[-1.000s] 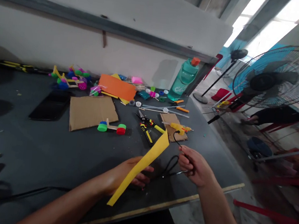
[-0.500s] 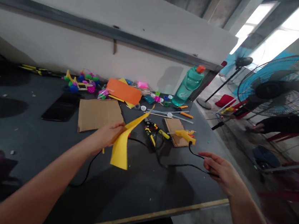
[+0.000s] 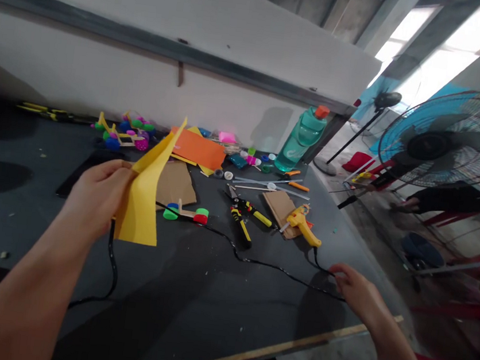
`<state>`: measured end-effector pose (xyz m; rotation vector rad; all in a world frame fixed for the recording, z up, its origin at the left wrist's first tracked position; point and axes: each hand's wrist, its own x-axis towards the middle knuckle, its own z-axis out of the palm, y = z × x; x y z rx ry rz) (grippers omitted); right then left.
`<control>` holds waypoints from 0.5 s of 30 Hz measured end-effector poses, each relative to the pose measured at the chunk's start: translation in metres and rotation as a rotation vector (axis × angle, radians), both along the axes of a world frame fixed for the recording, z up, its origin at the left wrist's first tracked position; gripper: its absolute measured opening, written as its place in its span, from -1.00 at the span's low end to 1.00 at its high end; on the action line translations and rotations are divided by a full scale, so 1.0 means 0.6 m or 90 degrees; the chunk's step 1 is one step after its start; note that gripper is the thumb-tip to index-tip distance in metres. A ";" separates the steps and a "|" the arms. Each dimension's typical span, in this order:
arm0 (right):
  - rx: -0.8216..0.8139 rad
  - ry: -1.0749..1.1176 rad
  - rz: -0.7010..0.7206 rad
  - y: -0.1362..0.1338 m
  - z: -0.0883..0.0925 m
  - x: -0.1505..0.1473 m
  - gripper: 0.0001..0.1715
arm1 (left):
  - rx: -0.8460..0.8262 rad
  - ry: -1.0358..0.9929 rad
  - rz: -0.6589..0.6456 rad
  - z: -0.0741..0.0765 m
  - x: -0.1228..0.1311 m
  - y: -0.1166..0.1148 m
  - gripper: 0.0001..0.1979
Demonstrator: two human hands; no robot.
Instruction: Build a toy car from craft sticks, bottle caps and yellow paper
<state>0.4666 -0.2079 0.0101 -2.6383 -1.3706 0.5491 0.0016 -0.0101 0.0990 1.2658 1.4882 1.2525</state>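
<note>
My left hand [image 3: 102,193] is closed on a bent yellow sheet [image 3: 144,204], raised above the left side of the table. A black cord [image 3: 256,263] runs behind that sheet and comes out below the hand; whether these fingers grip it too is hidden. My right hand [image 3: 357,291] pinches the cord near the right table edge. The cord's other end joins a yellow glue gun [image 3: 304,223], lying on a small cardboard piece [image 3: 278,204]. Wire strippers [image 3: 242,218] with black-yellow handles lie between my hands. Beside the sheet is a small stick piece with coloured bottle caps [image 3: 186,214].
Behind the sheet are a larger cardboard piece [image 3: 179,182] and a dark phone [image 3: 78,176]. Along the wall stand a teal bottle [image 3: 298,143], an orange sheet [image 3: 200,148] and colourful small models [image 3: 124,132]. A floor fan [image 3: 435,144] stands right of the table.
My left hand has moved left and up with the yellow sheet, uncovering the capped stick piece. My right hand has shifted slightly down and right; the glue gun has turned on its cardboard.
</note>
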 end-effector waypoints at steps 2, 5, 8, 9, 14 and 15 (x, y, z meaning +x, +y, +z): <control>-0.038 -0.074 0.017 0.003 0.001 0.002 -0.67 | 0.010 0.160 -0.055 -0.005 0.004 -0.011 -0.90; -0.094 -0.169 0.074 0.013 0.017 0.001 -0.72 | -0.029 0.265 -0.381 -0.031 0.026 -0.034 -0.87; -0.146 -0.204 0.141 0.028 0.040 -0.004 -0.73 | -0.015 0.273 -0.518 -0.063 0.057 -0.053 -0.79; -0.148 -0.220 0.155 0.034 0.048 -0.008 -0.69 | -0.018 0.267 -0.521 -0.069 0.066 -0.057 -0.78; -0.017 -0.337 0.171 0.076 0.090 -0.058 -0.51 | 0.036 0.134 -0.339 -0.061 0.087 -0.059 -0.85; 0.014 -0.338 0.191 0.088 0.096 -0.072 -0.52 | 0.046 0.090 -0.293 -0.056 0.085 -0.059 -0.85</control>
